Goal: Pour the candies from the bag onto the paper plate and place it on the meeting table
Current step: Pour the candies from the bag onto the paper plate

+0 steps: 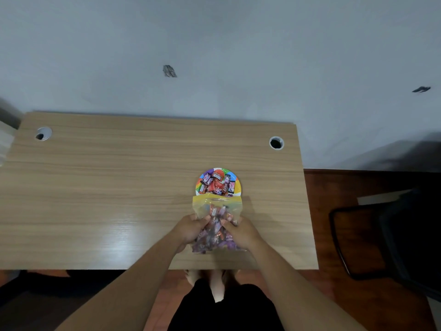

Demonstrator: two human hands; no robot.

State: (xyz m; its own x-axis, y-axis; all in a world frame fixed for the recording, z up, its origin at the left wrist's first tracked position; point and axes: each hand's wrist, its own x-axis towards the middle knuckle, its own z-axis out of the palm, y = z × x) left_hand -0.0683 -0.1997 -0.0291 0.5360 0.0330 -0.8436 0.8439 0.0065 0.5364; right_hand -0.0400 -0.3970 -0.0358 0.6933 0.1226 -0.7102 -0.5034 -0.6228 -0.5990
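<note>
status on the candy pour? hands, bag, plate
Left hand and right hand both gripping the bag, mouth at the paper plate. Candies piled on plate, more left in bag. Nothing blocking.

bag [216, 211]: clear, mouth touching plate | paper plate [237, 185]: colourful, candy-heaped

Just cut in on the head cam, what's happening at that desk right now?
A person stands at a wooden desk, gripping a clear zip bag of wrapped candies with the left hand and the right hand. The bag's yellow-edged mouth points at a colourful paper plate just beyond it. A pile of candies already sits on the plate, but plenty remain in the bag, so pouring isn't finished.
</note>
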